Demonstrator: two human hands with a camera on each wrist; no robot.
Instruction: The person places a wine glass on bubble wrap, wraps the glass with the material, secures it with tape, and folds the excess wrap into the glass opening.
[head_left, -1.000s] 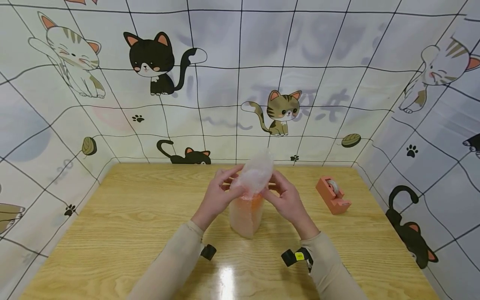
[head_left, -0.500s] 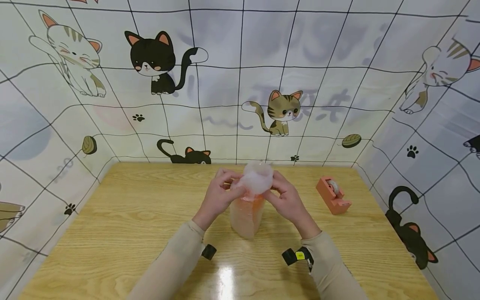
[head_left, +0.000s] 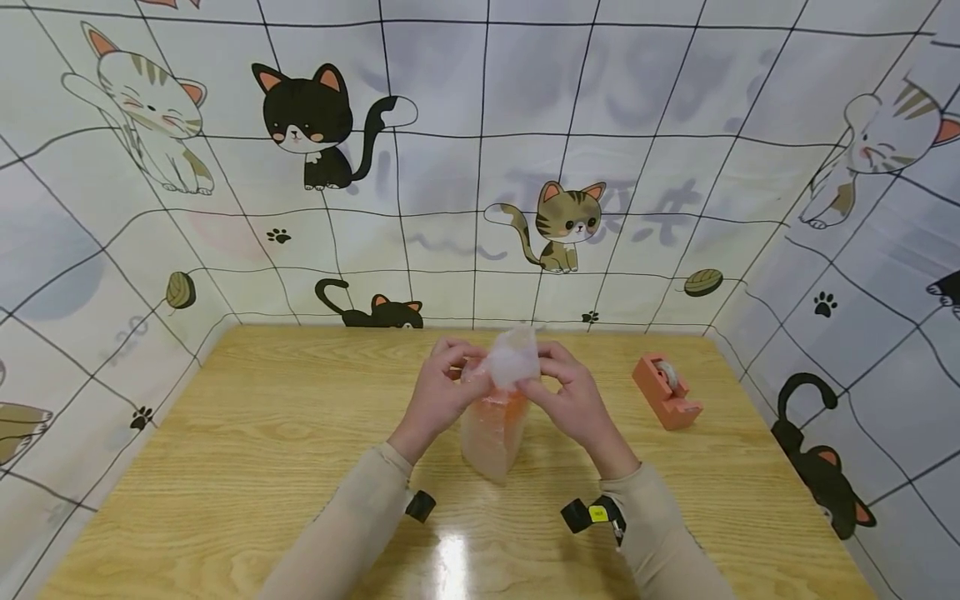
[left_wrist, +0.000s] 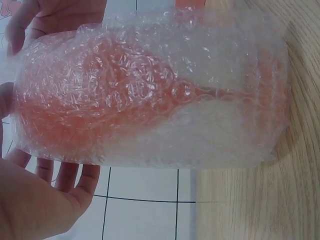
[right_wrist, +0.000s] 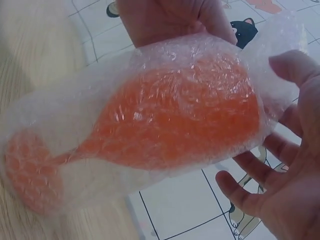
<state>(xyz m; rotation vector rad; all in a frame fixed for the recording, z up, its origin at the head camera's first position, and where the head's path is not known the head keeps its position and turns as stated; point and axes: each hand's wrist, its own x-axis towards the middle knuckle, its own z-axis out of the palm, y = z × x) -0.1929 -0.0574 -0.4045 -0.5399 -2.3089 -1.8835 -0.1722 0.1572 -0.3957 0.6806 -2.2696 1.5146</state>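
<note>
An orange stemmed glass [right_wrist: 180, 120] stands upright inside a sleeve of clear bubble wrap [head_left: 491, 446] on the table. Its wide bowl is at the top and its foot, seen through the wrap in the right wrist view, is at the bottom. Above the glass's rim, the loose end of the wrap [head_left: 513, 354] sticks up and leans over. My left hand [head_left: 442, 392] holds the upper part of the wrap from the left, fingers behind it. From the right, my right hand [head_left: 566, 392] pinches the wrap near the rim with thumb and fingers. Some fingertips are hidden behind the wrap.
A coral-pink tape dispenser [head_left: 666, 392] with a roll of tape stands to the right on the wooden table [head_left: 300, 425]. A cat-patterned cloth [head_left: 450, 167] rises behind the table and along both sides.
The wrap's loose top stood tall a second ago, then bunched into a rounded opening. Now it looks flatter and lower. Both hands have stayed at the upper part of the wrap.
</note>
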